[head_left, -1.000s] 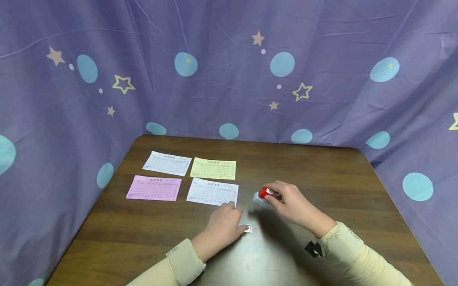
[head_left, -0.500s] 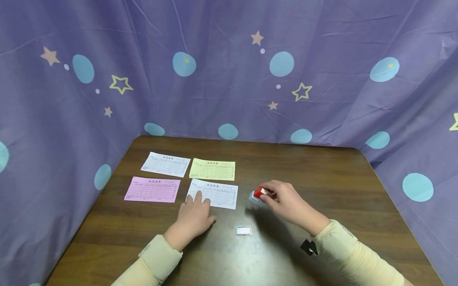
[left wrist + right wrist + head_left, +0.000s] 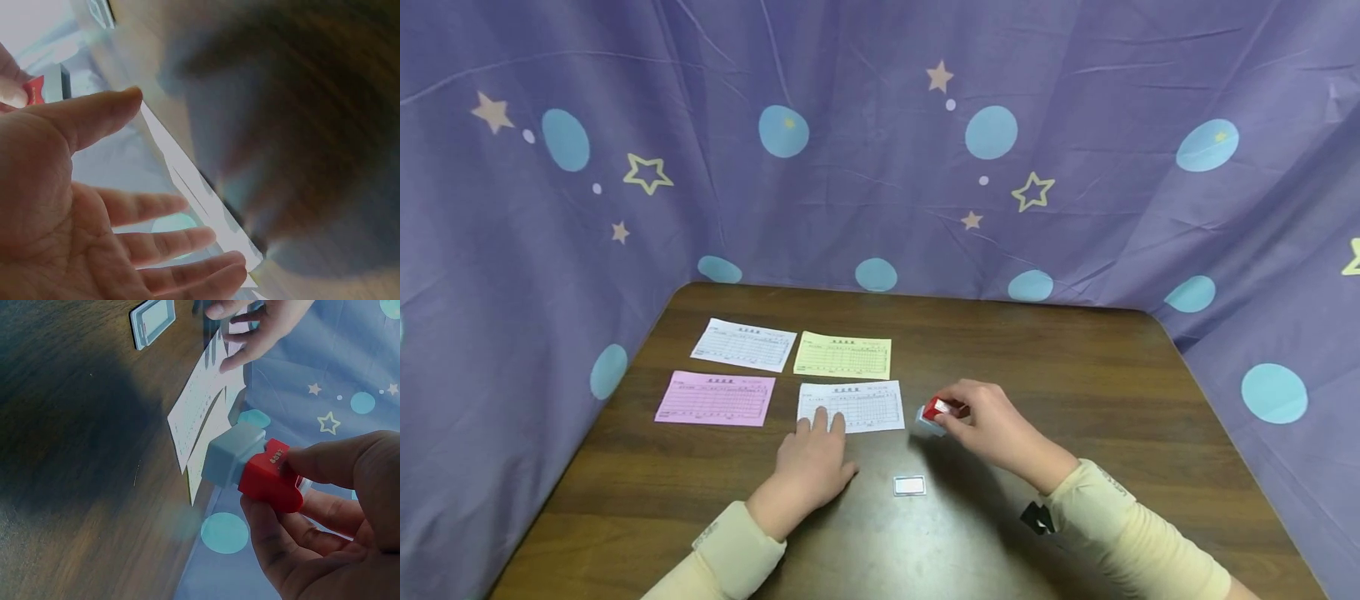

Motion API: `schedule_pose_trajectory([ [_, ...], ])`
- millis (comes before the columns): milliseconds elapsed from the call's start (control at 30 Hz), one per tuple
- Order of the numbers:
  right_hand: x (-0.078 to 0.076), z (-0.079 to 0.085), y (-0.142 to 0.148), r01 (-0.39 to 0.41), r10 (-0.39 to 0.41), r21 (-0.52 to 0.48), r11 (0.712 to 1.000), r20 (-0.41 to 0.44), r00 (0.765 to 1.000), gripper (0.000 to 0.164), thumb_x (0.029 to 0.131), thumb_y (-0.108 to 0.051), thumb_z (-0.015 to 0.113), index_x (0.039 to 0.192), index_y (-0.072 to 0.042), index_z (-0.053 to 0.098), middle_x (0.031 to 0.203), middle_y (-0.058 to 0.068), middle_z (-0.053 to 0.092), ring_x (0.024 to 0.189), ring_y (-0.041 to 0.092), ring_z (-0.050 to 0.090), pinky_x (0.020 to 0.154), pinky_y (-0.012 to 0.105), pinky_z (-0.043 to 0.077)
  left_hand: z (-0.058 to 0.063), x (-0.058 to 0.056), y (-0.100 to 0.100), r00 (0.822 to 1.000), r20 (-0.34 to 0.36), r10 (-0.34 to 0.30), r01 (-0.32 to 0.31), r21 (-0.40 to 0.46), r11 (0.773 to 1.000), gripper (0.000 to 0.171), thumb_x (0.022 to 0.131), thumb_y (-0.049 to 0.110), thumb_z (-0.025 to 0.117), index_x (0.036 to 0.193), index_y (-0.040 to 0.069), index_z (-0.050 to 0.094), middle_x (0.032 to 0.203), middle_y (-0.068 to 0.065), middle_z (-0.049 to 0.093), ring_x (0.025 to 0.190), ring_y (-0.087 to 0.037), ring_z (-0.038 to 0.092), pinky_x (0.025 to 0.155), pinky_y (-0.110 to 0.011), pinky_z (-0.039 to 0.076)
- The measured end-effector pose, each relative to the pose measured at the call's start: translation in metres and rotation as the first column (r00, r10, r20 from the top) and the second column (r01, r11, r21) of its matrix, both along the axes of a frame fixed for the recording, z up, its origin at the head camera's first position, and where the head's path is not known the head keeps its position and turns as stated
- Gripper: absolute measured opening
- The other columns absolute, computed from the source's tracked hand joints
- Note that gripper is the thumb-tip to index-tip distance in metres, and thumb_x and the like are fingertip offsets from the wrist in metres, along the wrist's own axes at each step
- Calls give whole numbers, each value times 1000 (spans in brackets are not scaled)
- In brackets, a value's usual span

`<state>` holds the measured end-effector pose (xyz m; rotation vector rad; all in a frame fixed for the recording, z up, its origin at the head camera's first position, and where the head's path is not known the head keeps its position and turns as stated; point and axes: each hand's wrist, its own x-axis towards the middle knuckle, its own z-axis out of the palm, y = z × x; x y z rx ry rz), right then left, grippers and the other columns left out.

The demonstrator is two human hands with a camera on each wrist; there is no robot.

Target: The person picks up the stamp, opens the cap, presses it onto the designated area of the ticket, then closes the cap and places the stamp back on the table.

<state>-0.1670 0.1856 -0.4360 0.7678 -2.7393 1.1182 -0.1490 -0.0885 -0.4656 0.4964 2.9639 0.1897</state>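
Note:
My right hand (image 3: 992,421) pinches a red and pale grey stamp (image 3: 253,469) between thumb and fingers. In the right wrist view the stamp is held above the table, its pale base pointing away from the palm. My left hand (image 3: 812,467) lies with fingers extended on the lower edge of a white printed slip (image 3: 868,404). In the left wrist view its fingertips meet the slip's edge, and the thumb stands apart. A small white rectangular cap (image 3: 909,486) lies on the table between the hands; the right wrist view shows its raised rim.
Behind and left of the white slip lie a yellow slip (image 3: 842,357), a pink slip (image 3: 715,398) and another white slip (image 3: 745,344). The brown wooden table (image 3: 1045,350) is bordered by a purple curtain (image 3: 880,192) with stars and dots.
My left hand has left the small cap and moved left onto the near white slip, which has turned slightly and shifted right. My right hand has drifted slightly left with the stamp.

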Motion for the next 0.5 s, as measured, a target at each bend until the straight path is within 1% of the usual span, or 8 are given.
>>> schedule_pose_trajectory([
  [67,-1,0,-1,-1,1,9,1000,-10,1000,16,85,1,78,101,-2,75,91,-2,67,78,8,65,71,27,57,1,0,-1,1000,-17,10,-10,-7,1000,65,86,41,79,122,-10,60,117,-28,56,103,-48,57,78,-57,51],
  [133,-1,0,-1,7,-7,18,1000,-14,1000,16,85,0,78,101,-2,75,90,-3,67,77,8,64,71,26,57,2,0,-2,1000,-18,15,-15,-19,1000,61,86,41,79,113,-10,62,109,-26,57,100,-49,58,76,-57,51],
  [200,-1,0,-2,16,-15,21,1000,-11,1000,16,85,0,78,101,-2,75,90,-3,66,77,8,64,71,27,57,1,1,-3,1000,-3,7,-7,-27,1000,58,87,41,79,110,-10,63,111,-27,58,103,-53,57,79,-59,51],
  [267,-1,0,-2,22,-21,26,999,-9,1000,17,85,0,79,101,-2,75,90,-3,66,77,8,64,70,27,57,-1,2,-3,1000,13,-12,13,-26,1000,60,87,40,78,115,-11,63,119,-31,57,110,-57,55,84,-62,49],
  [367,-1,-3,-2,19,-19,32,999,-12,1000,18,85,0,78,102,-3,75,91,-3,67,79,8,64,72,27,57,-3,5,0,999,23,-48,48,-15,999,67,88,38,78,126,-12,59,133,-34,53,118,-59,50,91,-64,46],
  [500,-2,-6,-3,8,-7,30,1000,-25,1000,19,85,1,78,103,-3,75,93,-2,68,80,8,64,74,27,57,-4,10,8,996,15,-89,89,-22,996,69,87,39,79,131,-11,59,137,-34,51,122,-57,49,99,-63,41],
])
